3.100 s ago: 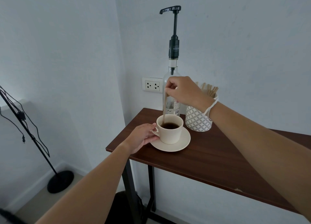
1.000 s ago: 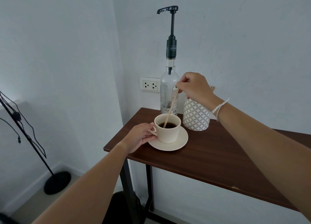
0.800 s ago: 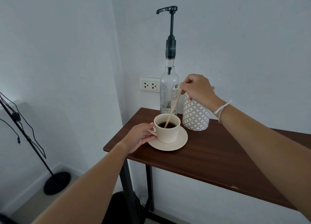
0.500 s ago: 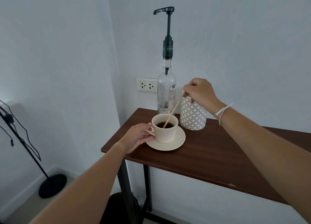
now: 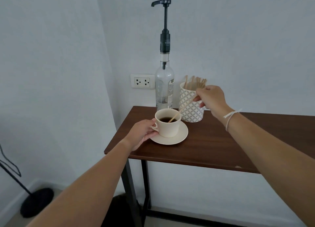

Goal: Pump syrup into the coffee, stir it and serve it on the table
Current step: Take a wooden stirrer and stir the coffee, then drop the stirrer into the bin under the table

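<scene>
A cream cup (image 5: pixel 168 127) of dark coffee sits on a cream saucer (image 5: pixel 180 138) near the left end of the brown table (image 5: pixel 213 146). My left hand (image 5: pixel 143 134) grips the cup at its handle. Pinched in my right hand (image 5: pixel 211 98) is a wooden stir stick (image 5: pixel 183 108), which slants down to the left with its tip in the coffee. Behind the cup stands a clear syrup bottle (image 5: pixel 164 88) with a tall black pump (image 5: pixel 164 23), its plunger up.
A patterned white holder (image 5: pixel 189 112) with several wooden sticks stands right of the bottle, partly behind my right hand. A wall socket (image 5: pixel 142 81) is left of the bottle. A black stand base (image 5: pixel 36 202) rests on the floor at lower left.
My right hand has swung to the right and lower, tilting the stick from nearly upright to a steep slant in the coffee. My left hand stays on the cup. The view has shifted slightly.
</scene>
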`<state>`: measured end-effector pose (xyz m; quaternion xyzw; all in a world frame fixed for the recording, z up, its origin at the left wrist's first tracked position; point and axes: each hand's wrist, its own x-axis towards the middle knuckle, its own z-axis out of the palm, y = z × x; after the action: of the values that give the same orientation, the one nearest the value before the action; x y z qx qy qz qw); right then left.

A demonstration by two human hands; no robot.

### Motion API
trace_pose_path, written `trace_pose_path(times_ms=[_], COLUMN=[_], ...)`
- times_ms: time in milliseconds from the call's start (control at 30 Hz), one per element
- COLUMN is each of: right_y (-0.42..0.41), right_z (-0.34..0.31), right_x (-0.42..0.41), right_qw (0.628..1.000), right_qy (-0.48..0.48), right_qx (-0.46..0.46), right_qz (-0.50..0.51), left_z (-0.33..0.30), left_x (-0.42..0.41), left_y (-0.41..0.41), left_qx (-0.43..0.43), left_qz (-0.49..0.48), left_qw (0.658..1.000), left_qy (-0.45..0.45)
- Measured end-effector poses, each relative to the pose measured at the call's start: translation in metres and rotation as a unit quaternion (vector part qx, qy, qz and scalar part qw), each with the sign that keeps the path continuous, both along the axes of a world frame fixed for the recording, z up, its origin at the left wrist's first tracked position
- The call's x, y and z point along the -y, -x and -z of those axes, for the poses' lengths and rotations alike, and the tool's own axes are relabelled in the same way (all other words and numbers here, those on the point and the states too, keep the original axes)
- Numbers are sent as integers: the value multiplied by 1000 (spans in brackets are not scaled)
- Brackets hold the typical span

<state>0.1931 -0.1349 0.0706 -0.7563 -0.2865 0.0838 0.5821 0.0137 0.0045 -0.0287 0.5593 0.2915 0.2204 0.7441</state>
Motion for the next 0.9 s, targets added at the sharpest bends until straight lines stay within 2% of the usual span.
trace_pose_path(times_ms=[233,467,800,900], right_y=[10,18,36,42], right_z=[19,28,32,32], right_x=[20,37,58,61], right_qw=[991,980,958,950], right_qy=[-20,-30,-87,-99], right_qx=[-98,-170,-254,-274], right_qz=[83,96,104,115], left_z=[2,-2,-20,-24], left_x=[-2,1,17,14], left_y=[2,4,47,66], left_qx=[-14,-43,-135,-162], left_qz=[0,-21,-67,-87], left_qw=[1000,997,974,955], left_qy=[-3,-54,-171,-235])
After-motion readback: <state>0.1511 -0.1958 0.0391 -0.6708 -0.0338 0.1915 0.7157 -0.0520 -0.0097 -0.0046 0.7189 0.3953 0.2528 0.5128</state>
